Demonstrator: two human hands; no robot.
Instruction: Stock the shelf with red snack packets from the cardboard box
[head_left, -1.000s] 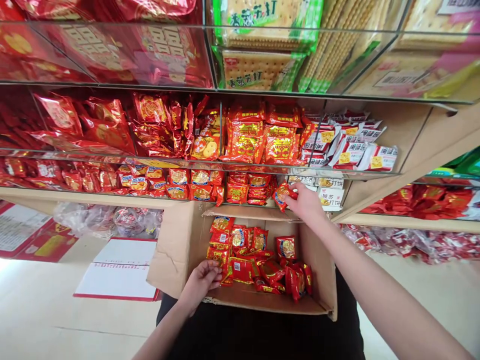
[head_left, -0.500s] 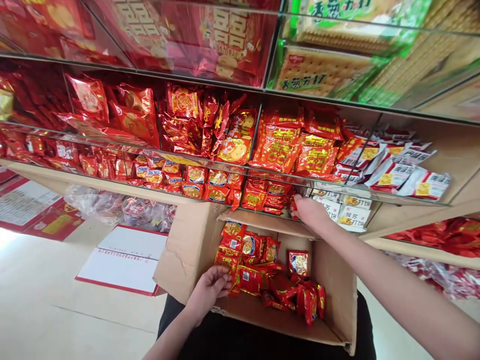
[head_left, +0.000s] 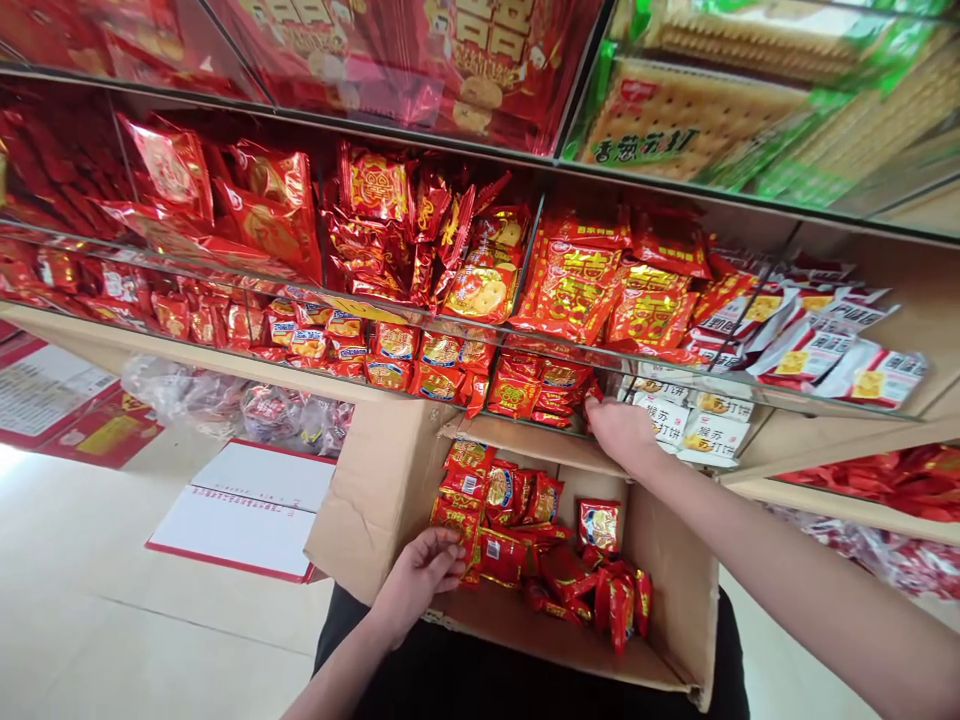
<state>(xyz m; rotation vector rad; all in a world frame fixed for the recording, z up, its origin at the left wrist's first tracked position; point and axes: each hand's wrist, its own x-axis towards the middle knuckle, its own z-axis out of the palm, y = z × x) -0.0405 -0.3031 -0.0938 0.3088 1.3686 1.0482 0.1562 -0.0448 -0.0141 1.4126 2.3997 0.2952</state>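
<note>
An open cardboard box rests on my lap, with several red and gold snack packets lying loose inside. My left hand is at the box's left side, its fingers curled together against the packets there; whether one is pinched in them is hidden. My right hand reaches over the box to the lowest shelf compartment. Its fingers are closed on a small red snack packet, mostly covered by the hand. Just left of it stand stacked red packets, and to its right are white cracker packets.
Clear dividers split the shelf into compartments of red packets and white-and-red packets. Larger green-edged cracker packs are above. A red-and-white carton and plastic-bagged goods are at lower left. The box flap sticks out left.
The view has shifted slightly, so the upper shelf sits a little lower in reach and larger. My right hand stays at the same compartment; my left hand has barely moved.
</note>
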